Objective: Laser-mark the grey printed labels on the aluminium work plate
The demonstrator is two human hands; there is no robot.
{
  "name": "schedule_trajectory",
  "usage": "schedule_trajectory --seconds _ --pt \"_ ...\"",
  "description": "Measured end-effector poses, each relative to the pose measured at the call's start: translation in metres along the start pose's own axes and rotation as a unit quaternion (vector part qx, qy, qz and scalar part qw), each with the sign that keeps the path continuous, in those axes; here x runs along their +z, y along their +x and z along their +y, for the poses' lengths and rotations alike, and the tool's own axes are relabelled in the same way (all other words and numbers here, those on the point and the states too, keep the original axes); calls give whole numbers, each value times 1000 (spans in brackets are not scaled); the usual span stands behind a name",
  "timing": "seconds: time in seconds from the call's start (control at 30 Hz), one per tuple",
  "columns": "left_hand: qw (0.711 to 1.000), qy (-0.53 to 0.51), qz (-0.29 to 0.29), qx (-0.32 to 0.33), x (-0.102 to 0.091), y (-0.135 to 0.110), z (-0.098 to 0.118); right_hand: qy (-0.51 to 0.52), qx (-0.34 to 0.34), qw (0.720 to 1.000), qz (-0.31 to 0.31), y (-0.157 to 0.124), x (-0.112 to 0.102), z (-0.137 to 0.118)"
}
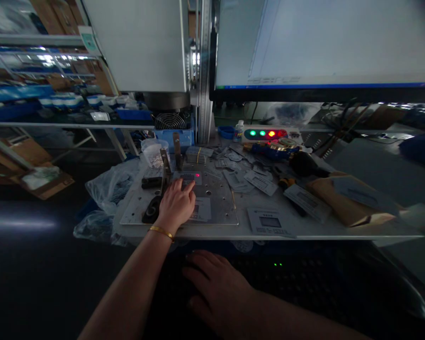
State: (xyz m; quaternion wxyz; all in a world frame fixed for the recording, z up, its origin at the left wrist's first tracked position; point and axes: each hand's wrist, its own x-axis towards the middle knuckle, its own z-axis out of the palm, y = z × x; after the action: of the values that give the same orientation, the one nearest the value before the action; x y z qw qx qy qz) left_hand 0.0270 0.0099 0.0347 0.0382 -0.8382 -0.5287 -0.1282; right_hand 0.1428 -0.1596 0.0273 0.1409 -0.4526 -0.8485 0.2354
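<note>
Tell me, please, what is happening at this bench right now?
A person works at a cluttered bench under a laser marking machine. The left hand, with a gold bangle on its wrist, presses its fingers on a small grey panel lying on the metal plate, right beside a red light spot. The right hand rests flat, low and in front of the bench, holding nothing. More grey panels lie scattered across the table, and a monitor glows above.

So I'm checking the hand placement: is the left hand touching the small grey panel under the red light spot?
Touching: in the head view the left hand rests its fingertips on the grey panel, no gap showing.
</note>
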Motion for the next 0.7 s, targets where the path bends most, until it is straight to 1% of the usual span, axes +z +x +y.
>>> schedule_trajectory --seconds 0.13,0.23,0.53,0.7 --pt "1000 8 -4 4 -1 1 1 6 18 1000 -16 -9 4 7" --pt "1000 7 -7 0 -1 1 1 22 27 999 -3 -8 5 8" --pt "1000 6 21 12 4 1 -2 41 24 999 16 -5 5 11" --pt "999 6 28 14 4 2 -2 40 25 999 12 -6 5 10"
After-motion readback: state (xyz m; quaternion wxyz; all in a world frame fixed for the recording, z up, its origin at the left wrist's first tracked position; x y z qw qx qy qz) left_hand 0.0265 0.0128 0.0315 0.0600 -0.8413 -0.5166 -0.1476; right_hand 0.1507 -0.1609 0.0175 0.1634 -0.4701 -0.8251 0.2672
